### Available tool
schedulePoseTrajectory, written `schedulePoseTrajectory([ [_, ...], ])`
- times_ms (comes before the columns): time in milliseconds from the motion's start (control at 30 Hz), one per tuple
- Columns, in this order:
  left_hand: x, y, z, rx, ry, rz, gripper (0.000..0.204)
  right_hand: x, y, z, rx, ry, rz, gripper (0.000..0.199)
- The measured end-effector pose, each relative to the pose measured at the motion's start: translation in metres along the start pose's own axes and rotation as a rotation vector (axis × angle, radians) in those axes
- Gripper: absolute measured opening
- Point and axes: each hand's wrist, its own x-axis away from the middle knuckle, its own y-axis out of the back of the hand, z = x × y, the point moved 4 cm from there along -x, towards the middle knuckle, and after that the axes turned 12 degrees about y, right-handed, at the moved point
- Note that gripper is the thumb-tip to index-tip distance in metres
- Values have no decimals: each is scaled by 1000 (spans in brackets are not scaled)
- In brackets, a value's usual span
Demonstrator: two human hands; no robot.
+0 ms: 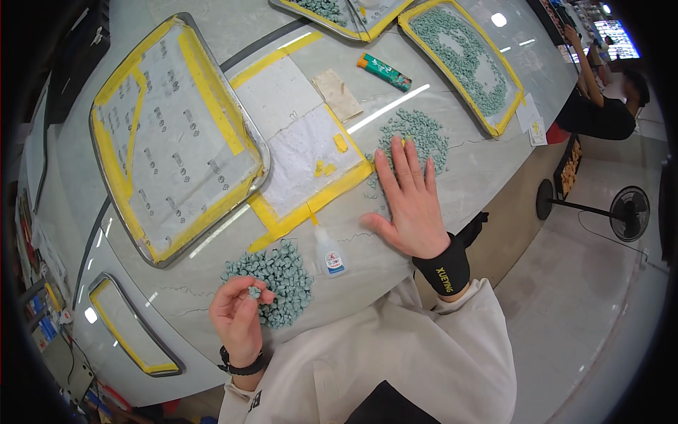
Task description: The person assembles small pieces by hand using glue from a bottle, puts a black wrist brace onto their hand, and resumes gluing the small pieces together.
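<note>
Between the thumb and fingertips of my left hand [237, 324] is a small pale-teal piece [254, 291], possibly a tiny flower or stone. That hand is over the near edge of a dense pile of similar teal pieces [291, 286]. My right hand [415, 215] lies palm down with fingers spread, its fingertips at the near side of a looser spread of teal pieces [427, 134]. Under the palm the surface is hidden. A small white glue bottle [329, 252] with a yellow nozzle lies between my hands. Beyond it is a white sheet [293, 177] edged with yellow tape [289, 222].
A large metal-rimmed tray [267, 152] with yellow tape stands left. A yellow-edged tray [520, 99] of teal pieces stands far right. A green tube [385, 72] lies beyond the sheet. A smaller taped tray [176, 369] sits near left. A person [600, 116] is at the far right.
</note>
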Motion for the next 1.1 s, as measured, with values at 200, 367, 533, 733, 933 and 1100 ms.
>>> schedulePoseTrajectory([
  [200,-1,-4,0,3,-2,6,26,-11,23,-40,50,-51,-151,86],
  [367,-1,-4,0,-6,-4,3,26,-16,6,-55,58,-58,-77,83],
  [533,-1,-4,1,-10,-3,8,26,-10,5,-46,25,-42,-120,83],
  [733,-2,-5,1,-11,2,6,25,2,4,-40,30,-69,-82,85],
  [933,-1,-7,0,-49,15,17,28,9,7,-26,2,-56,-100,88],
  [1100,1,-6,0,-36,-7,7,26,10,6,-17,-43,-45,-92,87],
])
